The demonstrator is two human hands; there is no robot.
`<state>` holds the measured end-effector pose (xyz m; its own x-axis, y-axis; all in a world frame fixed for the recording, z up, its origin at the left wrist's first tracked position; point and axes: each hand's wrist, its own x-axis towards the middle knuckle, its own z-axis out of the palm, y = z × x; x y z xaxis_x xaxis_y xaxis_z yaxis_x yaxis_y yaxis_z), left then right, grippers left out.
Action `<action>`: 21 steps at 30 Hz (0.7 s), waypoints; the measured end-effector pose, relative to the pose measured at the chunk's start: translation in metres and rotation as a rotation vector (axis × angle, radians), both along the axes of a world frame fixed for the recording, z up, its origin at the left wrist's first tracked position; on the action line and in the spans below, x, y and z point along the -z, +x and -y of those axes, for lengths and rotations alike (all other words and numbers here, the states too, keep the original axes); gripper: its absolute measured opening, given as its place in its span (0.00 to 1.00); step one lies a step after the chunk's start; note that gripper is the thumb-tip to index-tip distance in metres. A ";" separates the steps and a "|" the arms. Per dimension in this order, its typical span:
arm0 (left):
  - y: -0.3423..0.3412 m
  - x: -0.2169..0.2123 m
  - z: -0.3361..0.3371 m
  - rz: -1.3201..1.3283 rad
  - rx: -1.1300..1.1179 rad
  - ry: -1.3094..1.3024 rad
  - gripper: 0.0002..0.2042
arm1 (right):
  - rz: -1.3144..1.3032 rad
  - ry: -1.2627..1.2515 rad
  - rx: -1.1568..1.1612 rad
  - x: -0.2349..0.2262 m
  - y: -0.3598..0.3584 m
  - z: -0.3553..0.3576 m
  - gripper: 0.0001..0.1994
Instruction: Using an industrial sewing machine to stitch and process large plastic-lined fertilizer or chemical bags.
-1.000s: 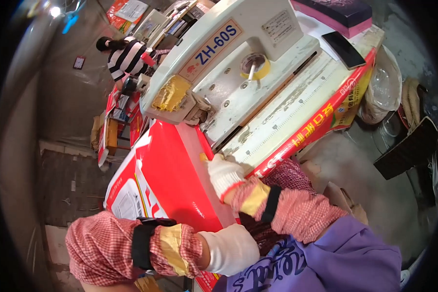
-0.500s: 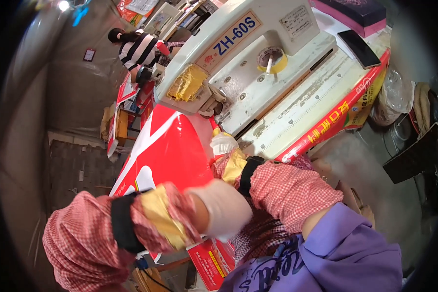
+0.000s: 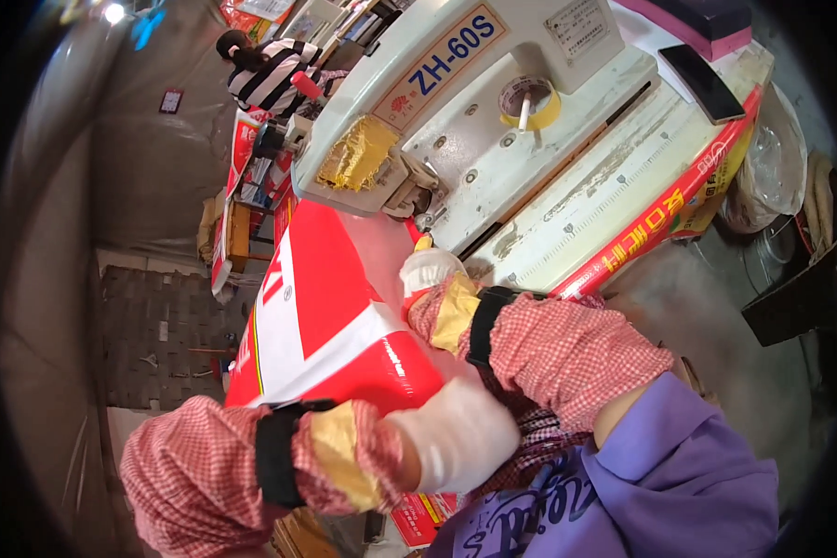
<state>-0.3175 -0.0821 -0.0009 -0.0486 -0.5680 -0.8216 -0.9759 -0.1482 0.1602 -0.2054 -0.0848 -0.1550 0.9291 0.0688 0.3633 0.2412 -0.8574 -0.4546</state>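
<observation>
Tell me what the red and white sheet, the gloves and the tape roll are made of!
The red and white sheet looks like smooth plastic: it has a soft shine. The white gloves seem to be matt cloth, maybe cotton, snug around the hands. The tape roll is probably smooth plastic film, yellow and wound in a ring.
</observation>
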 end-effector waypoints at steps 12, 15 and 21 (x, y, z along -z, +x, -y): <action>0.001 -0.009 0.021 0.049 0.002 -0.020 0.06 | -0.312 0.679 -0.327 0.027 0.020 0.008 0.14; 0.015 -0.005 0.030 0.081 -0.043 0.070 0.08 | 0.299 2.051 -0.705 0.075 0.021 -0.016 0.20; 0.061 -0.013 0.008 0.004 0.015 -0.150 0.09 | 0.594 2.019 -1.131 0.094 0.058 -0.047 0.13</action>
